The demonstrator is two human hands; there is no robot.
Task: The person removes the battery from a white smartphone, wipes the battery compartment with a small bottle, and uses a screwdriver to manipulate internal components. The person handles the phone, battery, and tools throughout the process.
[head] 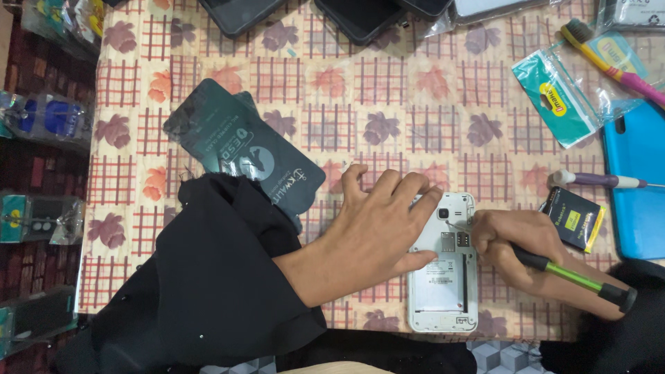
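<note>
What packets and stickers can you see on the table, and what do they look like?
Dark packet: flat, dark green, beside left hand.
Teal packet: clear bag, teal card, top right.
Black packet: small, black with yellow, by right hand.
Phone label: white sticker inside the open white phone.

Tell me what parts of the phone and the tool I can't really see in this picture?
- Head view: the left hand covers the left edge of the white phone.
- The right hand hides the tip of the green-handled tool, so where it touches the phone cannot be seen.
- The small slots beside the camera are too small to make out.
- The blue case is cut off by the right edge.
</note>
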